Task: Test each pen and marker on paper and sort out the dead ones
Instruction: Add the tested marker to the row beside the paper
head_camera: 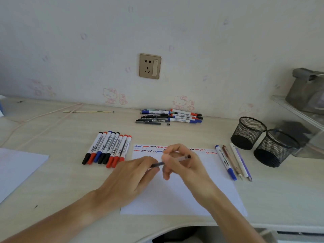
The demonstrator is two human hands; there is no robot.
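Note:
A white sheet of paper (184, 195) lies in front of me with rows of red, blue and black squiggles along its top edge. Over it, my right hand (182, 162) grips a clear-barrelled pen (183, 157). My left hand (133, 174) pinches the pen's dark end, which may be its cap (157, 165). A row of several capped markers (108, 149) lies left of the paper. Another pile of pens and markers (170, 116) sits by the wall. A blue marker and three thin pens (233, 162) lie right of the paper.
Two black mesh pen cups (249, 132) (275, 148) stand at the right, beside a clear box and a grey object. A second white sheet (15, 171) lies at the left edge. A pink cord (43, 118) and a ruler (87, 111) lie far left.

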